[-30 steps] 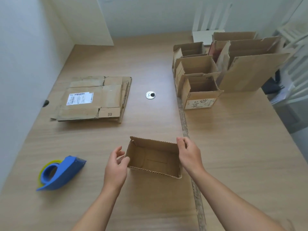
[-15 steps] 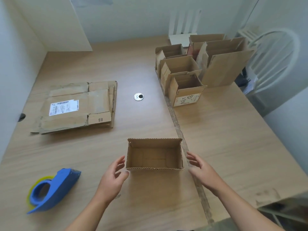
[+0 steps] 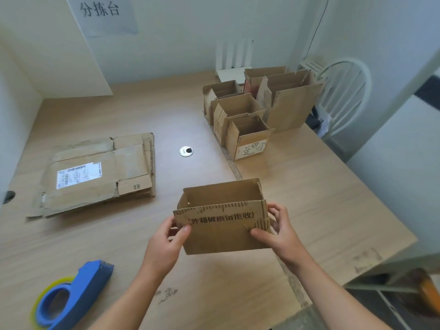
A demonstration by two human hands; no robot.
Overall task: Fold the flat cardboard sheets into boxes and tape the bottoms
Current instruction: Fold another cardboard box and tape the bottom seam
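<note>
Your left hand (image 3: 166,241) and right hand (image 3: 278,232) grip the open box (image 3: 221,217) by its two ends — thumbs on the printed near wall. The flat cardboard stack (image 3: 95,172) lies left, the tape dispenser (image 3: 71,298) near-left, folded boxes (image 3: 252,115) far right.

Matt cardboard on a smooth, pale wood-grain tabletop (image 3: 321,198).
The open brown corrugated cardboard box (image 3: 221,236) shows rough fluted edges; the stack of flat brown cardboard sheets (image 3: 114,186) is creased, bearing a white paper label (image 3: 78,175). The blue plastic tape dispenser (image 3: 92,284) looks smooth, the round metal grommet (image 3: 186,151) shiny.
</note>
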